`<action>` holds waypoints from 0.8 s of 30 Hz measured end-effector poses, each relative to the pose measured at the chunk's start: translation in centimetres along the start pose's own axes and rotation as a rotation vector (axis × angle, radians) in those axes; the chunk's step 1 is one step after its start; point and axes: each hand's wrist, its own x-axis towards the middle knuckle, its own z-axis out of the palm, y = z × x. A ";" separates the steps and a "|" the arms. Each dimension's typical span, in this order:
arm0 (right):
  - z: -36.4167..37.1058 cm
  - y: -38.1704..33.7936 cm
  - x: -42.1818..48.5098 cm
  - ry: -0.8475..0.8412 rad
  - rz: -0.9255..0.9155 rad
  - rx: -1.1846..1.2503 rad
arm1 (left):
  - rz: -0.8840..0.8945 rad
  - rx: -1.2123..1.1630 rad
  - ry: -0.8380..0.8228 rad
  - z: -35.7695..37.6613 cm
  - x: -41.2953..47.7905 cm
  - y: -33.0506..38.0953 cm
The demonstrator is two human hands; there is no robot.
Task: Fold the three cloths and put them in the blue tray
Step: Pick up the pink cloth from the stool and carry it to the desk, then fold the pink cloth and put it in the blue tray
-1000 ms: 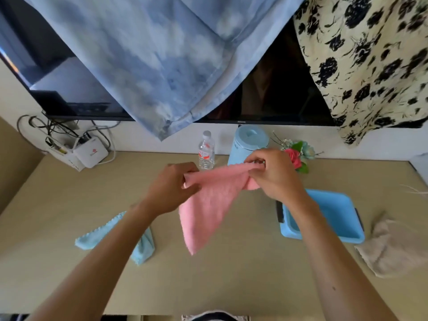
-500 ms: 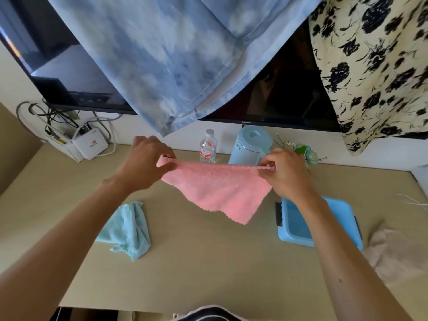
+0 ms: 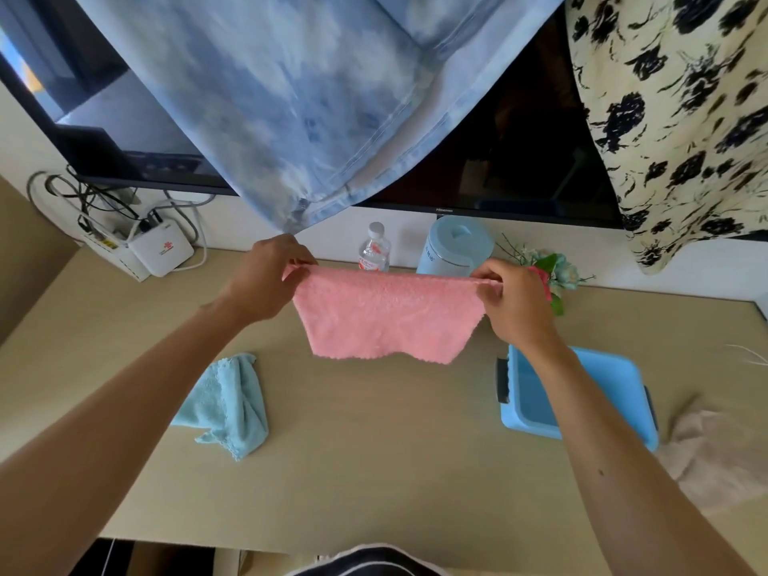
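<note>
Pink cloth (image 3: 388,315) hangs stretched above the table (image 3: 374,471), its top corners pinched by the left hand (image 3: 266,280) and right hand (image 3: 513,303), beside the blue tray (image 3: 623,380).

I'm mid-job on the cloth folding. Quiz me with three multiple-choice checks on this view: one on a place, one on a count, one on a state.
1. Where is the light blue cloth?
A. on the table, left of the pink cloth
B. draped over the screen
C. on the floor

2. How many cloths lie on the table, out of the hands?
A. one
B. two
C. three

3. How is the pink cloth held?
A. balled in one fist
B. spread between the left hand and the right hand
C. lying loose, untouched

Answers:
1 A: it lies crumpled on the tabletop under the left forearm.
2 B: only the light blue cloth and the beige cloth lie there.
3 B: each hand pinches an upper corner and the cloth hangs between them.
</note>
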 end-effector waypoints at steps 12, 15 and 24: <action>3.9 3.6 -7.0 -0.430 0.100 0.180 | -0.001 -0.104 -0.363 4.8 -9.1 -2.8; 6.4 4.6 -10.0 -0.626 0.154 0.131 | -0.077 -0.126 -0.514 7.7 -13.1 -3.8; 12.4 7.0 -16.2 -0.953 0.321 -0.026 | -0.207 -0.181 -0.673 13.9 -18.8 -5.4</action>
